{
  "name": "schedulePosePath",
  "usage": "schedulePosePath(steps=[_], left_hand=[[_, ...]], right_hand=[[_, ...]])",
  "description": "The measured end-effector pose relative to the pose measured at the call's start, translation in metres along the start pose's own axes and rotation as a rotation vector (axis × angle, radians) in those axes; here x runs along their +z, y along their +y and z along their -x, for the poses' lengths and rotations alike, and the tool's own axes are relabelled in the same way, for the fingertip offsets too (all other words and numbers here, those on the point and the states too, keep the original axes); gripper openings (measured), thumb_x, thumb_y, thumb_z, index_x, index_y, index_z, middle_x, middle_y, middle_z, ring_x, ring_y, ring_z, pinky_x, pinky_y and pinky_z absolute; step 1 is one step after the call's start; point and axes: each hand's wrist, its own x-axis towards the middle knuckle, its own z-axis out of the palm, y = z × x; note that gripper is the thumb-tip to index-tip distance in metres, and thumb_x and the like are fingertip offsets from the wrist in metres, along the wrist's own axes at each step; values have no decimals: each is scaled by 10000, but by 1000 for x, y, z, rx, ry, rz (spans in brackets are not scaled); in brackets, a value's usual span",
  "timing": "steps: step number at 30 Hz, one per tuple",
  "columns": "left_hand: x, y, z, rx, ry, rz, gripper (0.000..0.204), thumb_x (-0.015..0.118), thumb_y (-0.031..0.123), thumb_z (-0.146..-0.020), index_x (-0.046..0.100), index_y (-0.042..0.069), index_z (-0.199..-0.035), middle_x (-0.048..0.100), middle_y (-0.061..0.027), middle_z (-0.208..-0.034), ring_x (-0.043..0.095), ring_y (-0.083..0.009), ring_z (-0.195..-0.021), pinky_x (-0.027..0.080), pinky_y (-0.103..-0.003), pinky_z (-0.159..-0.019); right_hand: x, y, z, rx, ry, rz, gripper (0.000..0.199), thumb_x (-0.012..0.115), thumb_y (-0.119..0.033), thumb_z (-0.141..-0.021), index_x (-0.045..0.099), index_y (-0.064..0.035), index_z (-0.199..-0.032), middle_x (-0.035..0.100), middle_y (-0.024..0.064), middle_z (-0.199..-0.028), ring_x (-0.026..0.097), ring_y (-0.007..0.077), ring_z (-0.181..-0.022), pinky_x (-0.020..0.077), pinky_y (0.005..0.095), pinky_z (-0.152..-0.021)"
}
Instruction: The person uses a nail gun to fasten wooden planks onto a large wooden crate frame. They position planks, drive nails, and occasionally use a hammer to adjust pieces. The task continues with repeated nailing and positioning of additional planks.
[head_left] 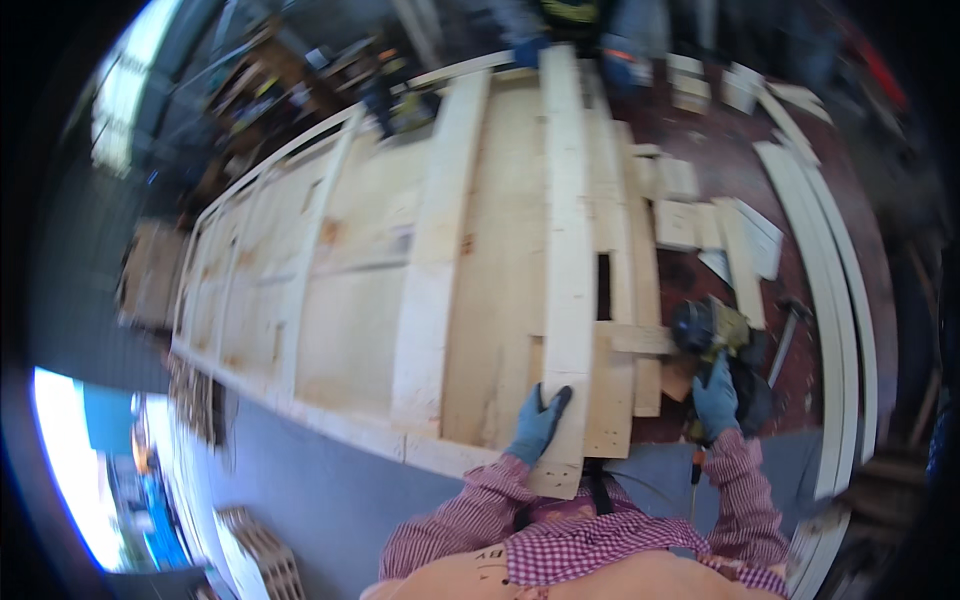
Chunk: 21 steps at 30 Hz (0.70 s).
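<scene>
A long pale board (pixel 569 230) runs away from me across a large wooden frame panel (pixel 370 310). My left hand (pixel 537 425), in a blue glove, grips the board's near end, thumb on its top face and fingers around the left edge. On the right, my gloved right hand (pixel 715 398) is closed around the handle of a yellow-and-black power tool (pixel 712 328); blur hides its exact kind. That tool rests by the end of a short wooden piece (pixel 641 339). At the board's far end is another person's blue-gloved hand (pixel 530 52).
A hammer (pixel 788 340) lies right of the power tool on the dark red tabletop (pixel 715 140). Short wood offcuts (pixel 676 224) are scattered beyond it. Long white strips (pixel 822 250) line the right side. A second yellow-and-black tool (pixel 412 110) sits on the panel's far edge.
</scene>
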Motion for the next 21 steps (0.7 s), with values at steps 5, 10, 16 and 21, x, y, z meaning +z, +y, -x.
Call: schedulePosePath(steps=[5, 10, 16, 21], left_hand=[[-3, 2, 9, -49, 25, -182, 598, 639, 503, -824, 558, 12, -1154, 664, -202, -1022, 653, -300, -946, 495, -381, -820], [0, 32, 19, -73, -5, -201, 738, 581, 591, -817, 499, 5, -1258, 621, -248, -1109, 606, -356, -1050, 466, -398, -894], [-13, 39, 32, -102, -99, -355, 797, 493, 648, -843, 393, 24, -1329, 602, -257, -1093, 598, -380, -999, 462, -423, -852], [-29, 40, 21, -75, -195, -391, 839, 467, 654, -853, 296, 41, -1400, 534, -246, -1248, 564, -366, -1093, 449, -391, -906]], right_hand=[[-76, -39, -14, 143, -207, -26, 529, 601, -301, -842, 511, -26, -1285, 645, 244, -1014, 626, 357, -966, 467, 404, -855], [-109, 95, -50, 140, 6, -492, 364, 544, -209, -918, 588, 57, -1162, 650, 154, -1084, 595, 214, -961, 459, 318, -878], [-63, -12, -47, 36, -86, -754, 375, 546, -162, -909, 540, 50, -1217, 591, 154, -1185, 567, 225, -1029, 448, 327, -898], [-34, -175, -20, -240, -321, -830, 447, 491, 41, -869, 475, 10, -1314, 562, 121, -1229, 537, 208, -1132, 424, 315, -966]])
